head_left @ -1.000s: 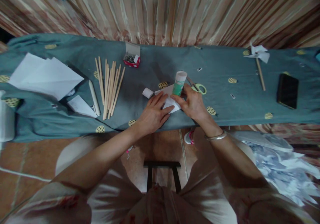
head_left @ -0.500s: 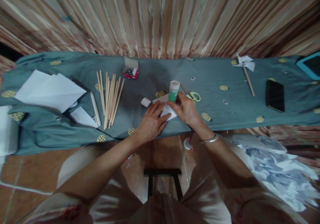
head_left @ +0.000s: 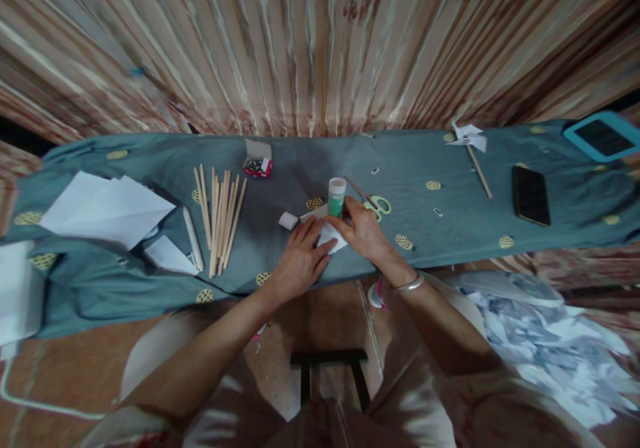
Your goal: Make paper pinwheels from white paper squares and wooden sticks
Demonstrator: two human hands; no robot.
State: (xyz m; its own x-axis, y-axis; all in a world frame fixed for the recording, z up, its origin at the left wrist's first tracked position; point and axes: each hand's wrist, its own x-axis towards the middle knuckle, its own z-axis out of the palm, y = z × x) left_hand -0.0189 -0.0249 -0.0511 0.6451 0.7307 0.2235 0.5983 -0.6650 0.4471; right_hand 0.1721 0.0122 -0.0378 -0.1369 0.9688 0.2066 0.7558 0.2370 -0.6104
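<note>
A small folded piece of white paper (head_left: 331, 237) lies near the table's front edge. My left hand (head_left: 299, 256) rests on its left side, fingers stretched out flat and thumb apart, pressing it down. From the right, my right hand (head_left: 367, 233) pinches the paper, thumb pointing left and fingers bent; their tips are partly hidden. A green and white glue stick (head_left: 337, 197) stands upright just behind my right thumb; whether the hand touches it, I cannot tell. Its white cap (head_left: 288, 221) lies to the left. Scissors with green handles (head_left: 378, 206) lie beyond my right hand.
Left are wooden sticks (head_left: 224, 221), a white pen-like tool (head_left: 193, 238), paper sheets (head_left: 107, 205) and an open red box (head_left: 258, 165) of small metal pieces. Right are a paper pinwheel (head_left: 470, 138), a phone (head_left: 531, 195) and a blue-framed tablet (head_left: 603, 135). Paper scraps (head_left: 550, 348) lie below right.
The view has tilted and shifted, so the table sits lower in the picture. Both hands stay on the paper, with little visible movement.
</note>
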